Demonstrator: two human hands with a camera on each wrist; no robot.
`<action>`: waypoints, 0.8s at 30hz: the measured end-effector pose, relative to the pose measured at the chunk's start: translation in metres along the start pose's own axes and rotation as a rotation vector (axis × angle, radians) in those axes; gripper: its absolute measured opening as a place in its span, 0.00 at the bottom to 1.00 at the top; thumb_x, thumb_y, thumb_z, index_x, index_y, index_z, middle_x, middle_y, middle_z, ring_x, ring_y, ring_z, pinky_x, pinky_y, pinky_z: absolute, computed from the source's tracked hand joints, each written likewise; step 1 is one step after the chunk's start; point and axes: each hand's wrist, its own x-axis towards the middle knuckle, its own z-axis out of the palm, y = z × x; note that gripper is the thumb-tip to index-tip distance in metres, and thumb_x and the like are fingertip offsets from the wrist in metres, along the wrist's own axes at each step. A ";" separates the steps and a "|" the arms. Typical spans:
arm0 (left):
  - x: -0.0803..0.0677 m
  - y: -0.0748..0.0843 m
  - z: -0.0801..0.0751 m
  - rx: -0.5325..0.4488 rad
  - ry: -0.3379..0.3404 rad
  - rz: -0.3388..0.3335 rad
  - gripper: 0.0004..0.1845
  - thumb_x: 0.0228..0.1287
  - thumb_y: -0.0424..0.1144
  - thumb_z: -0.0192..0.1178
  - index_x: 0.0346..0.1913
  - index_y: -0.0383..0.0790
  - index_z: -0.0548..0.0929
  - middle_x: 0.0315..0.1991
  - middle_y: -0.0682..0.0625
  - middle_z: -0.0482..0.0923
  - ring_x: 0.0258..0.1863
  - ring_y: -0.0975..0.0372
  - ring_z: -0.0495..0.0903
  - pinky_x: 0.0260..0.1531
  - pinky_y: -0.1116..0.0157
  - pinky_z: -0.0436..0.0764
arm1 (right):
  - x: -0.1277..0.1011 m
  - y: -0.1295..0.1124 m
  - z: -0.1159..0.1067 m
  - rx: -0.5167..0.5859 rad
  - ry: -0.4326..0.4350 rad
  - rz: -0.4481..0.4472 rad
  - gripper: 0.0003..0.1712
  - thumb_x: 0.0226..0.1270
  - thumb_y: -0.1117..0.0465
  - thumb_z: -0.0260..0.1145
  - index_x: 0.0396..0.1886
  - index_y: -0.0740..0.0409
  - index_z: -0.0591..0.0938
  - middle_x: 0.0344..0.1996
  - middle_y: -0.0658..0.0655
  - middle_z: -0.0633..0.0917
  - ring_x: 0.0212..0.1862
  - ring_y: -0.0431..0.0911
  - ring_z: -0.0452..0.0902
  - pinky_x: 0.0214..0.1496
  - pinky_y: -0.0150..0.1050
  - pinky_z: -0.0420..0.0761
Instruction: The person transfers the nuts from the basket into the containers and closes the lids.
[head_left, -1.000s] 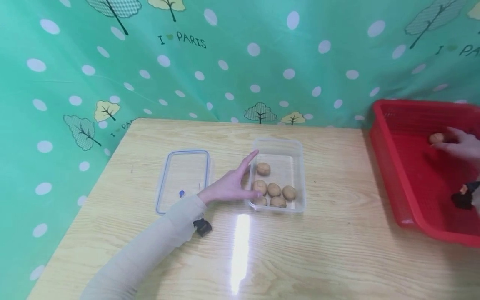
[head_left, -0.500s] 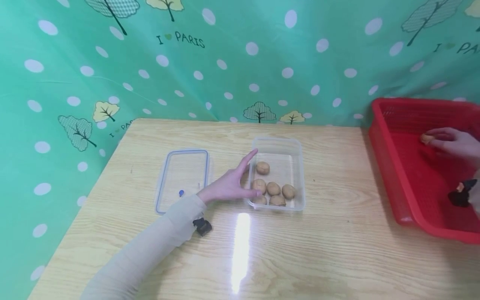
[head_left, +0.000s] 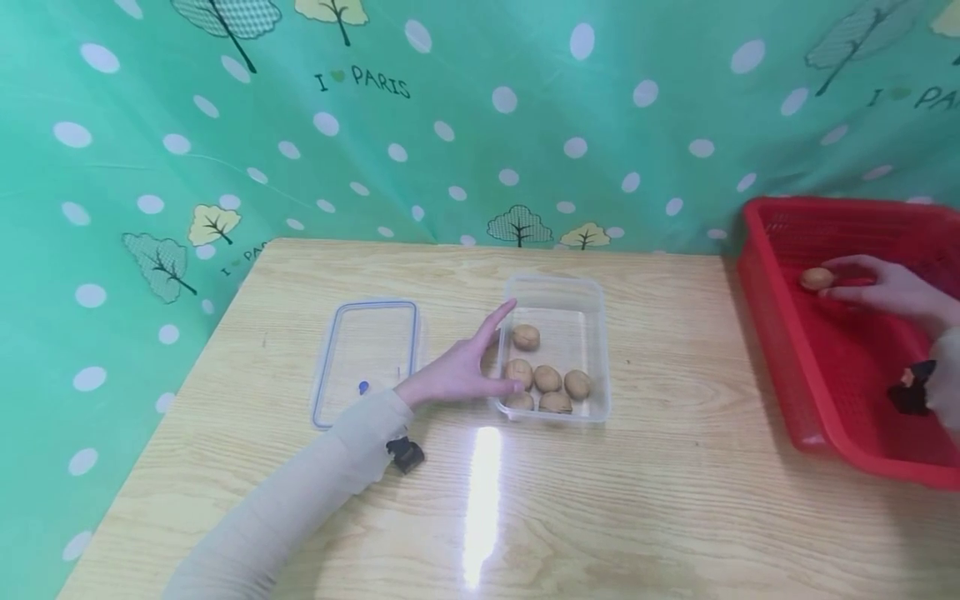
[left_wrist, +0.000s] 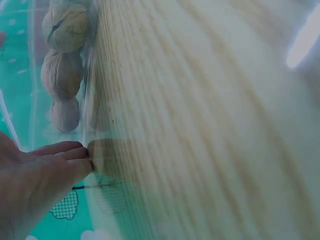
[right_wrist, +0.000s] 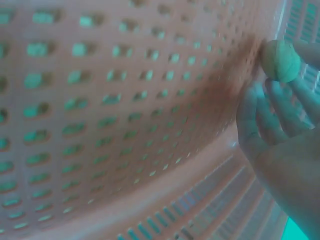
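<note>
Walnut (head_left: pixel 816 279) at right of frame, pinched by right hand (head_left: pixel 892 292) in red basket (head_left: pixel 798 367); left hand (head_left: pixel 459 371), fingers straight, touches clear container (head_left: pixel 566 333), centre.

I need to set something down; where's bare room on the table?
The broadest bare patch of table lies between the clear box and the red basket; another spreads in front of the box, right of the left sleeve. It's crowded at the box's near end, among the walnuts, and between lid and box, where the left hand is.

a white glare streak (head_left: pixel 482 508) marks the bright table (head_left: pixel 660 508); wrist views look hazy.
</note>
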 end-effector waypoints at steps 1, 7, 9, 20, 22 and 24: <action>0.000 0.000 0.000 -0.007 -0.003 0.000 0.63 0.52 0.45 0.74 0.77 0.63 0.34 0.68 0.26 0.55 0.71 0.47 0.54 0.67 0.46 0.56 | 0.001 -0.004 0.001 -0.003 -0.016 -0.008 0.33 0.70 0.58 0.62 0.62 0.77 0.62 0.33 0.37 0.75 0.30 0.25 0.70 0.29 0.26 0.75; -0.001 0.001 0.000 -0.037 -0.007 0.002 0.63 0.52 0.43 0.74 0.77 0.62 0.34 0.70 0.28 0.53 0.71 0.49 0.53 0.67 0.46 0.54 | 0.008 -0.023 0.012 0.005 -0.082 -0.048 0.28 0.69 0.60 0.63 0.61 0.74 0.68 0.35 0.34 0.74 0.32 0.30 0.74 0.33 0.29 0.78; -0.002 0.001 0.000 -0.037 -0.006 0.002 0.62 0.52 0.43 0.74 0.77 0.63 0.34 0.70 0.28 0.53 0.71 0.49 0.53 0.67 0.47 0.54 | 0.010 -0.027 0.015 -0.003 -0.088 -0.049 0.25 0.68 0.60 0.64 0.59 0.71 0.71 0.37 0.38 0.76 0.33 0.32 0.75 0.34 0.30 0.78; -0.002 0.000 0.001 -0.034 -0.005 0.010 0.62 0.53 0.44 0.73 0.76 0.67 0.34 0.71 0.31 0.52 0.72 0.50 0.53 0.67 0.48 0.54 | 0.005 -0.027 0.006 0.032 0.023 -0.051 0.29 0.69 0.53 0.63 0.61 0.69 0.71 0.32 0.36 0.80 0.31 0.35 0.79 0.30 0.30 0.80; -0.002 0.000 0.001 -0.023 -0.005 0.014 0.62 0.53 0.44 0.73 0.76 0.65 0.34 0.70 0.29 0.53 0.71 0.49 0.53 0.67 0.48 0.55 | 0.002 -0.030 0.001 0.051 0.046 -0.023 0.27 0.68 0.49 0.64 0.60 0.58 0.74 0.30 0.32 0.78 0.30 0.36 0.78 0.30 0.32 0.80; -0.003 0.000 0.001 -0.007 0.000 0.012 0.62 0.53 0.46 0.73 0.77 0.63 0.34 0.69 0.28 0.55 0.71 0.49 0.54 0.67 0.48 0.57 | 0.000 -0.035 -0.003 0.049 0.074 -0.018 0.26 0.66 0.48 0.66 0.59 0.54 0.74 0.30 0.29 0.77 0.30 0.37 0.77 0.29 0.34 0.81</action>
